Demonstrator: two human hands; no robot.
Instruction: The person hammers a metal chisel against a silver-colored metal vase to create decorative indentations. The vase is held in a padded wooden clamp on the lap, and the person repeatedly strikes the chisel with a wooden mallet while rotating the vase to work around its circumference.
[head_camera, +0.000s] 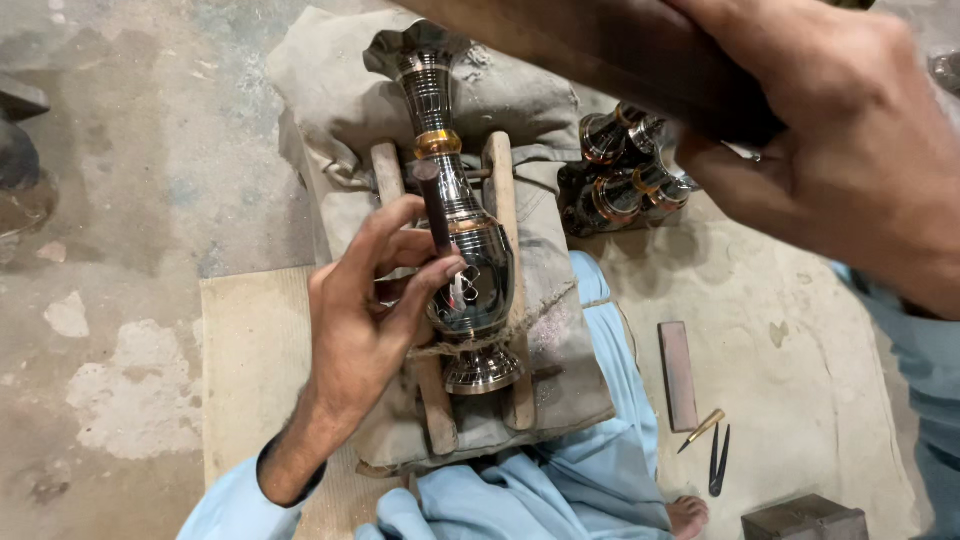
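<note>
I see a metal vase (462, 240) lying on its side in a wooden cradle (505, 270) on a grey cloth pad (330, 100). Its long axis runs nearly straight away from me, tilted slightly left at the far end: flared mouth points away at top of view, round foot points back toward my lap. A cord wraps the cradle just above the foot.

My left hand (365, 315) sits against the vase's left side, fingers pinched round a short dark chisel (434, 205), its tip down on the belly of the vase, butt end pointing up and away.

My right hand (850, 150) is raised close to the camera at upper right, clenched on a dark wooden mallet (600, 50) whose handle runs off toward upper left, well above the vase.

Right of the cradle: a cluster of small metal vases (625, 175). Nearer me on the mat: a flat sharpening stone (679, 375), a brass-tipped tool (702, 430), a dark pair of dividers (718, 460)
</note>
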